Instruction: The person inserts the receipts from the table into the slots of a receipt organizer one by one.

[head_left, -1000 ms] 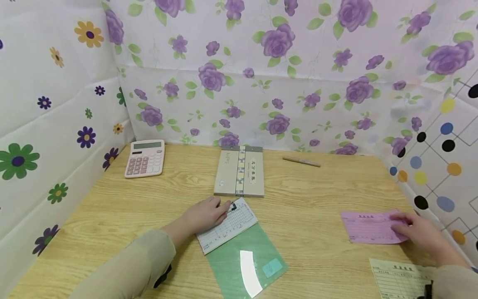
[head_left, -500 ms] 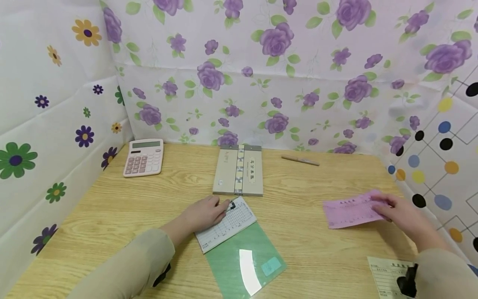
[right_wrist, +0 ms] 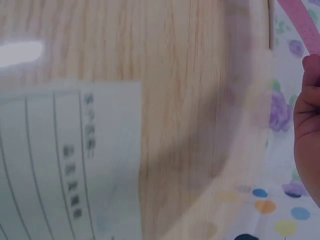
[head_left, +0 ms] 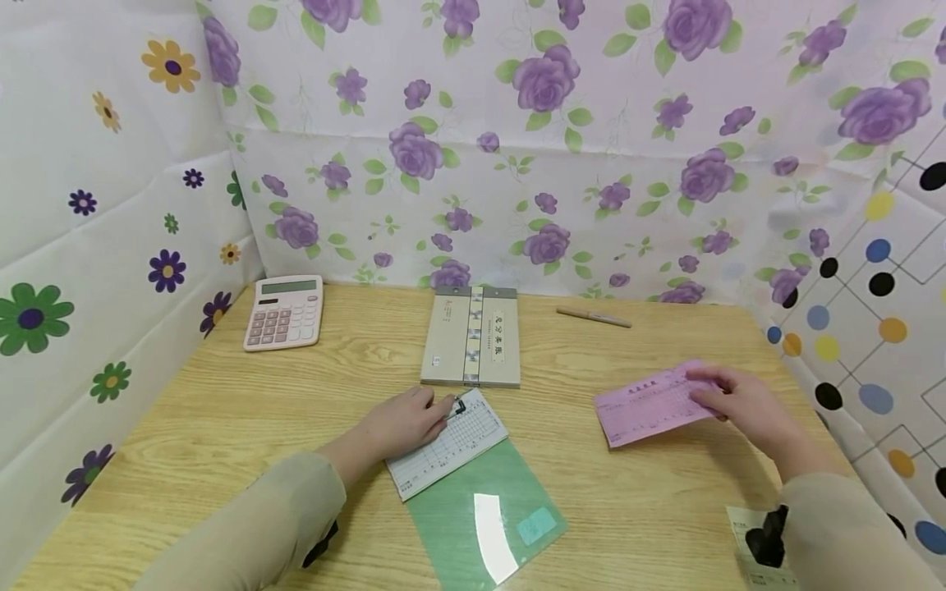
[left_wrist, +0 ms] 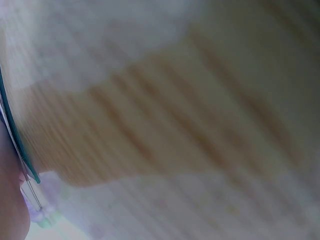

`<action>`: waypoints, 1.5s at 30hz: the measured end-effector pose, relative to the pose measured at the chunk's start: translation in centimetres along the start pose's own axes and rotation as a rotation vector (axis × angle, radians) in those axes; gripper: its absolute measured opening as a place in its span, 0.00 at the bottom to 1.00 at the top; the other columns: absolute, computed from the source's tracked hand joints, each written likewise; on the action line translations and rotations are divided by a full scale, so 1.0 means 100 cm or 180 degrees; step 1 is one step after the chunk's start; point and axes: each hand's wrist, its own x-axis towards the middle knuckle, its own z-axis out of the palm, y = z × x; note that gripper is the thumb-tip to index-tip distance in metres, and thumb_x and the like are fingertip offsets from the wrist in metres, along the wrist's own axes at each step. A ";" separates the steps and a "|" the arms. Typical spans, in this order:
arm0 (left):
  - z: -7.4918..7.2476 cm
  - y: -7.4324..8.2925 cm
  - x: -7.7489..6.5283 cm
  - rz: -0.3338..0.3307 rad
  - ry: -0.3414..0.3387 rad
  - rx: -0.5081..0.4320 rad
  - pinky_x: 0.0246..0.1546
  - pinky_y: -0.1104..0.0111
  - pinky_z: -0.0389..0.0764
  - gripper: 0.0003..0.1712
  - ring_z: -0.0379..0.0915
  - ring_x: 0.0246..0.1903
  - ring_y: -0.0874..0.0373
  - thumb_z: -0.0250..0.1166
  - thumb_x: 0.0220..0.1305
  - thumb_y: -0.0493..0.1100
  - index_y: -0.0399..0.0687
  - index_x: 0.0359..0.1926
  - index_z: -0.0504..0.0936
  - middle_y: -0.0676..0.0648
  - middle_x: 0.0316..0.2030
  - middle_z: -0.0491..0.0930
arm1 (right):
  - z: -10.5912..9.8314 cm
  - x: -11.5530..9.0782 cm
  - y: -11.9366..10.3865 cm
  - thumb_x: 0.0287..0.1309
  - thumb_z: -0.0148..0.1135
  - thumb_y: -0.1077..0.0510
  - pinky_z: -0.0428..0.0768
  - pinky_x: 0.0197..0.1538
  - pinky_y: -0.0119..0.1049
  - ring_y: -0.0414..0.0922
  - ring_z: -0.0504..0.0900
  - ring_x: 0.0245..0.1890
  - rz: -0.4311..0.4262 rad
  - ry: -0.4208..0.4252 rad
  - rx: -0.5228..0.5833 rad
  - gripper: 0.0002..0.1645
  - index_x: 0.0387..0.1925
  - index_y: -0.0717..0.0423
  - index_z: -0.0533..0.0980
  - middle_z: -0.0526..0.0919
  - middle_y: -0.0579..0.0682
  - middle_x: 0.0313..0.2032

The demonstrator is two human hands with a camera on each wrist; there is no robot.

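My left hand (head_left: 406, 423) rests on a clipped stack of white printed forms (head_left: 451, 447). Its thumb and fingers pinch a black binder clip (head_left: 461, 407) at the stack's edge, partly covered by the hand. Under the forms lies a translucent green sheet (head_left: 443, 533) with a pale blue label. My right hand (head_left: 746, 410) holds a pink printed slip (head_left: 650, 402) by its right end, thumb against fingers, tilted above the table. In the right wrist view only a strip of the pink slip (right_wrist: 302, 22) shows beside the right hand (right_wrist: 309, 120).
A pale yellow printed slip (head_left: 750, 542) lies at the front right, partly under the right forearm. A grey ledger (head_left: 447, 336) is at the back middle, a pink calculator (head_left: 287, 312) back left, and a pen (head_left: 594, 318) back right. Patterned cloth (head_left: 473, 148) hangs around the table (head_left: 591, 492).
My right hand has lifted the pink slip off the table and carried it left, toward the middle, tilting it. The left hand has stayed on the clipped forms.
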 end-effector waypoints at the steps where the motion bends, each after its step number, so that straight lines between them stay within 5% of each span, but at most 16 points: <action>1: 0.000 0.000 0.000 0.0003 0.0004 0.0005 0.22 0.72 0.67 0.24 0.59 0.24 0.61 0.53 0.69 0.49 0.48 0.62 0.70 0.50 0.30 0.67 | 0.002 0.001 -0.004 0.61 0.55 0.38 0.75 0.35 0.41 0.47 0.73 0.34 -0.0015 -0.0024 0.0045 0.36 0.63 0.55 0.67 0.74 0.59 0.46; 15: -0.001 0.000 0.000 -0.0008 -0.0046 -0.0013 0.22 0.72 0.66 0.24 0.59 0.24 0.61 0.53 0.69 0.49 0.48 0.63 0.70 0.50 0.30 0.66 | 0.026 0.017 -0.047 0.58 0.59 0.39 0.77 0.39 0.44 0.49 0.73 0.37 -0.0154 -0.0298 0.0437 0.33 0.60 0.50 0.70 0.75 0.55 0.46; 26: -0.001 0.000 0.000 -0.0064 -0.0119 -0.0003 0.23 0.71 0.67 0.24 0.59 0.25 0.61 0.52 0.69 0.50 0.49 0.63 0.69 0.50 0.30 0.67 | 0.068 0.032 -0.077 0.58 0.63 0.46 0.76 0.36 0.38 0.48 0.74 0.35 -0.0322 -0.0502 0.0828 0.27 0.56 0.52 0.73 0.77 0.54 0.42; 36: 0.000 0.000 0.000 -0.0052 -0.0064 -0.0014 0.24 0.71 0.68 0.24 0.59 0.25 0.61 0.53 0.69 0.50 0.49 0.63 0.70 0.50 0.31 0.67 | 0.101 0.039 -0.103 0.58 0.63 0.49 0.76 0.37 0.41 0.47 0.74 0.34 -0.0420 -0.0697 0.0775 0.23 0.54 0.49 0.75 0.77 0.52 0.39; 45: -0.002 0.001 0.001 -0.0132 -0.0177 -0.0091 0.25 0.70 0.69 0.25 0.60 0.26 0.61 0.52 0.69 0.50 0.49 0.64 0.68 0.50 0.31 0.67 | 0.132 0.041 -0.123 0.56 0.64 0.49 0.71 0.51 0.42 0.45 0.72 0.46 -0.0472 -0.0831 0.0650 0.18 0.50 0.42 0.78 0.74 0.49 0.53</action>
